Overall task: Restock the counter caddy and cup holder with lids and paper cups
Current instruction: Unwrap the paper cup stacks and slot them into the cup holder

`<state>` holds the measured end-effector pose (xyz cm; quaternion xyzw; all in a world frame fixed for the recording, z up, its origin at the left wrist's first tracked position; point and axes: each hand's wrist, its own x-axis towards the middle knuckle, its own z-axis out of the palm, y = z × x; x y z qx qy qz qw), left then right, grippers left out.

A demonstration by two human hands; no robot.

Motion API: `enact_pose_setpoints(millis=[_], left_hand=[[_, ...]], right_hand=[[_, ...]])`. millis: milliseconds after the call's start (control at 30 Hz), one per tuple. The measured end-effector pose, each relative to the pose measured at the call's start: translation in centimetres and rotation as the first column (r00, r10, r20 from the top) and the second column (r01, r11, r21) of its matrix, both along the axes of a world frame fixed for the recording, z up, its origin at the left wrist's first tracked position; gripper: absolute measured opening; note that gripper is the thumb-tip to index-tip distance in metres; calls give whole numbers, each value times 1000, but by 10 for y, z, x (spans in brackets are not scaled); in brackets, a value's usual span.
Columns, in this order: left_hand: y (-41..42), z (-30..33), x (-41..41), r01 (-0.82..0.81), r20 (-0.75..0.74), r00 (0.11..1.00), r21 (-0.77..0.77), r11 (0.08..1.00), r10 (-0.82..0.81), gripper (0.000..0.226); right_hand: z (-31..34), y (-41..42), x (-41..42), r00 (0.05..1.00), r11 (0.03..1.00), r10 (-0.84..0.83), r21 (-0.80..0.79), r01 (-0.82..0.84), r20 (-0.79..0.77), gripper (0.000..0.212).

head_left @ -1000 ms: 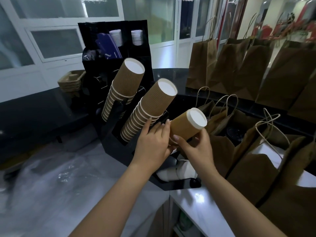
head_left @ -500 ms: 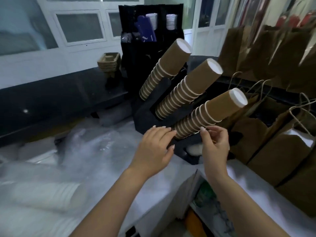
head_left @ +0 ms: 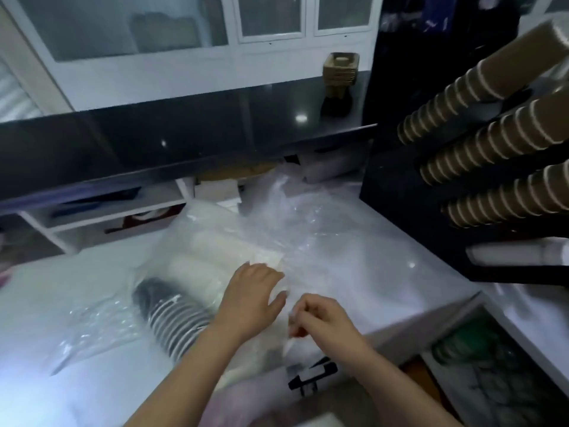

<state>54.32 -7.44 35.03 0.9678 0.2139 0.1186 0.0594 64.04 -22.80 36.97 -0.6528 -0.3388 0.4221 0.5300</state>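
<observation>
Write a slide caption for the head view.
Both hands, left and right, work at clear plastic bags of lids beside the filled cup holder.

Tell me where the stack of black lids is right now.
In the head view the stack of black lids lies on its side on the white counter, lower left of centre, inside clear plastic wrap, just left of the left hand.

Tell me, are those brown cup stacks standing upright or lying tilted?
Tilted. All three brown cup stacks slant up to the right from the black cup holder.
</observation>
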Motion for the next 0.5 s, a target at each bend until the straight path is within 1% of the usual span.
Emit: enact_pose_setpoints(millis=[33,67,100,133,167,233,300,367,433,467,500], left_hand=[[5,-5,-17,-26,-37,999,-2,1000,26,44],[9,-11,-32,-45,-82,996,-9,999,44,49],[13,-16,-46,-66,-121,991,-12,998,64,55],[16,-21,-57,-88,-155,985,-30,996,82,62],[18,-25,-68,-113,-176,979,-61,992,100,70],[22,-28,-82,-129,-198,974,-97,987,107,81],[23,-31,-88,-131,-225,969,-118,984,102,86],[23,-31,-88,-153,-240,964,-138,979,116,90],[24,-33,-87,-164,-244,961,-137,977,127,94],[25,-34,-87,-165,-245,961,-132,977,130,98],[25,-35,-87,-166,-250,959,-125,978,131,102]], right_hand=[[-8,5,-9,990,986,140,-95,-138,15,14],[-16,9,-16,957,945,280,-199,-261,75,17],[-25,11,-22,903,888,402,-301,-346,148,21],[-32,11,-28,854,841,482,-379,-387,196,21],[-40,12,-33,837,825,501,-413,-386,219,19],[-51,14,-40,862,862,427,-412,-296,272,28],[-56,16,-43,871,909,309,-390,-151,382,28],[-56,20,-43,871,960,147,-280,-12,469,26],[-47,23,-42,897,982,-42,-148,119,439,21],[-42,24,-40,904,979,-114,-110,174,413,17],[-39,26,-38,905,974,-154,-91,205,396,22]])
